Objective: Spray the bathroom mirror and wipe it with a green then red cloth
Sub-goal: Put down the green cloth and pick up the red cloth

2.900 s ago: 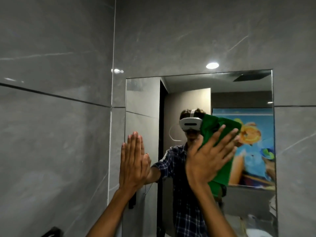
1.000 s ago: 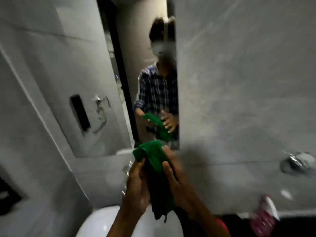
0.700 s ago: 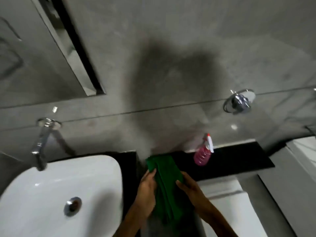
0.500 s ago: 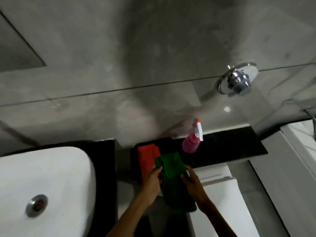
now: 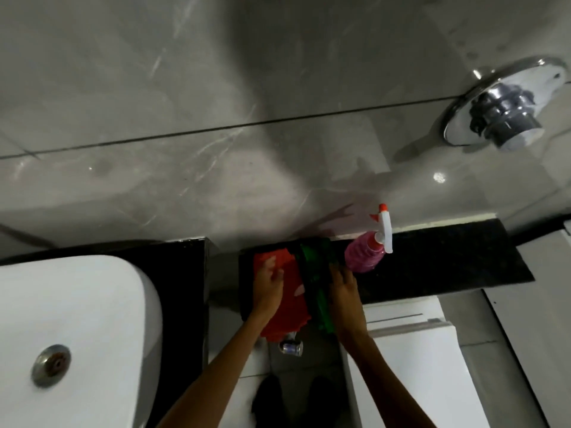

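Both cloths lie side by side on the dark desk (image 5: 432, 267), folded into strips whose long axes run near-to-far. The red cloth (image 5: 287, 291) is on the left and the green cloth (image 5: 318, 279) touches its right edge, with the pink spray bottle (image 5: 367, 254) standing just right of the green one against the far wall.

The left hand (image 5: 267, 288) rests directly on the red cloth's left side, fingers (image 5: 272, 264) spread and slack, pointing far; they look laid on the cloth rather than closed around it. The right hand (image 5: 344, 288) sits on the green cloth's right edge, fingers curled down over it; whether they pinch the fabric or are letting it go I cannot tell.

Judging by the task, the green wipe is over and the red cloth comes next. The left hand is the nearer one, already on it, so it needs only to close and lift.

The mirror is out of view above. The near end of the red cloth overhangs the desk edge, and a small shiny fitting (image 5: 290, 347) below it is too blurred to identify
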